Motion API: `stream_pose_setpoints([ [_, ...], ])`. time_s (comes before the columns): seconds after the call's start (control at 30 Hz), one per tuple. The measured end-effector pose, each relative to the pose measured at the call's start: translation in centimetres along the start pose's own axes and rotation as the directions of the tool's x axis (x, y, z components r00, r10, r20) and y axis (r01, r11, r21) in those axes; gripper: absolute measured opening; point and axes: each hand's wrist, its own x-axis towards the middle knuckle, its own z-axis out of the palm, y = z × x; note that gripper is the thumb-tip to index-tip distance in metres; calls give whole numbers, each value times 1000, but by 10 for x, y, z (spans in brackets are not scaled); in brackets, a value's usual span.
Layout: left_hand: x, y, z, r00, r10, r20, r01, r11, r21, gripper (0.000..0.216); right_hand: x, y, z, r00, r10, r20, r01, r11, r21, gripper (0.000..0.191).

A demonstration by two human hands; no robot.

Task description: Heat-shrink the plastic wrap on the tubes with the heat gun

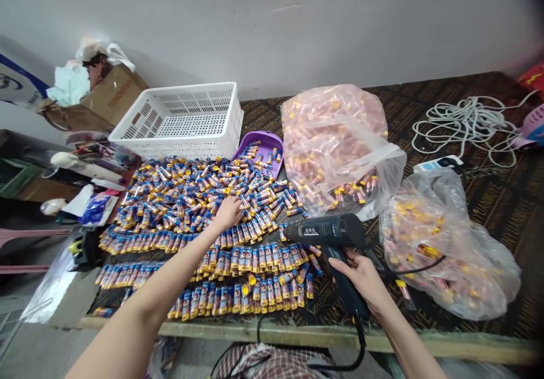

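My right hand [355, 274] is wrapped round the handle of a black heat gun [325, 230], its nozzle pointing left over the right end of the rows. Many small tubes with blue-and-yellow wrapping [182, 195] lie in a loose pile on the table. Nearer to me, more of them stand side by side in rows [259, 257]. At the front of the pile is my left hand [229, 212], fingers curled down among the tubes; whatever they grip is hidden. A purple scoop [275, 148] with tubes in it rests at the pile's back right.
Behind the pile stands a white plastic crate [178, 135]. Clear bags of tubes [335, 135] [446, 254] lie to the right, near a coiled white cord [463, 124]. The gun's black cable [361, 333] hangs over the table's front edge [408, 342]. A cardboard box [114, 96] is at the left.
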Motion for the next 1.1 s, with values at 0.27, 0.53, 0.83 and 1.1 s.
stream_pose_setpoints([
  [0.27, 25, 46, 28, 763, 584, 276, -584, 807, -93, 76, -11, 2, -24, 988, 52, -142, -46, 998, 43, 46],
  [0.53, 61, 56, 52, 718, 611, 334, -579, 790, -202, 59, -26, -6, -43, 944, 44, -326, -26, 998, 59, 47],
  [0.83, 53, 42, 41, 767, 470, 437, -448, 880, -158, 22, -12, 1, -18, 974, 61, -220, -43, 995, 89, 46],
  [1.1, 57, 21, -6, 973, 232, 0, -232, 972, -27, 74, 24, -18, 30, 988, -147, -42, 146, 989, -29, 45],
])
